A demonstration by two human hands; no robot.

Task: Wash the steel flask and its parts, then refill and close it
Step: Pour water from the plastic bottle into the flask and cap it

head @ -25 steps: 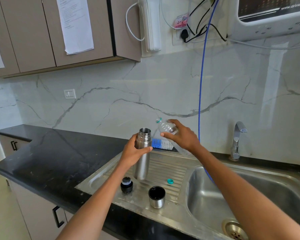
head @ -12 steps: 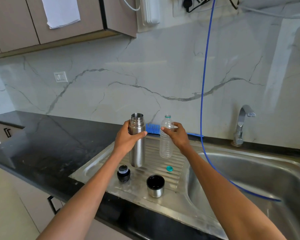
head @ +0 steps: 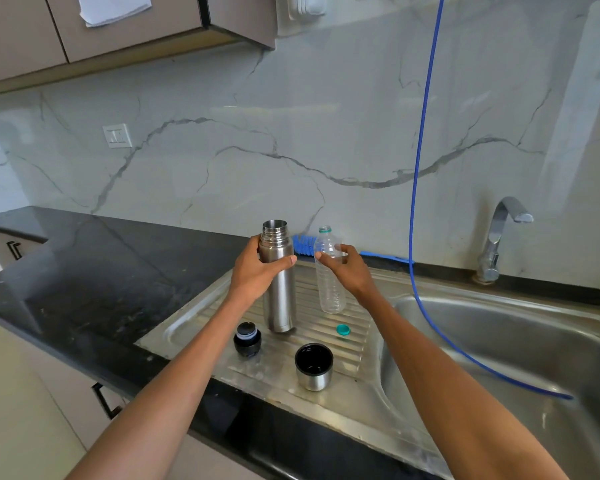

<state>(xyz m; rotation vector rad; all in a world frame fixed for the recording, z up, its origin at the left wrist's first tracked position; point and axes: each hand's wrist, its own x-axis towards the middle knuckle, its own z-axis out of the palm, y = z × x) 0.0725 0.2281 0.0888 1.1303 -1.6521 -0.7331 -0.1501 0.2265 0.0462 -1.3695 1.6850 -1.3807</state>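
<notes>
Now, L hand [head: 257, 271]: grip curled round flask [head: 278, 292], upright.
R hand [head: 349, 271]: grip pinching bottle [head: 329, 282], flask's 3 o'clock.

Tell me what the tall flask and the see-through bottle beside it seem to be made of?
The tall silver flask looks like brushed stainless steel: a soft grey sheen with blurred reflections. The clear ribbed bottle is probably thin plastic: transparent, with moulded ridges.

Left hand [head: 253, 271] grips the open steel flask [head: 278, 282] — right hand [head: 349, 271] holds the upright plastic bottle [head: 329, 282].
</notes>
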